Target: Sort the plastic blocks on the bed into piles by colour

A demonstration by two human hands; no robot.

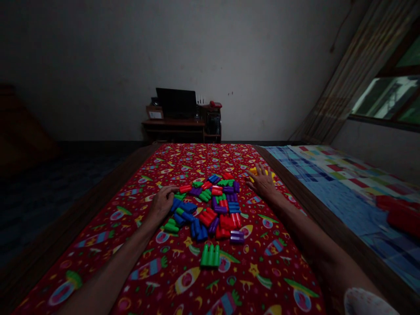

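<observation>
Several red, green, blue and purple plastic blocks lie in a loose heap on the red patterned cloth. A green block sits apart, nearer to me. My left hand rests at the heap's left edge, beside a red block and some blue blocks; its fingers point right and its fingertips are partly hidden. To the right of the heap, my right hand is spread over yellow blocks, which show around its fingers.
Dark wooden edges border the cloth. On the right is a bed with a blue checked cover and a red item. A desk with a monitor stands against the far wall.
</observation>
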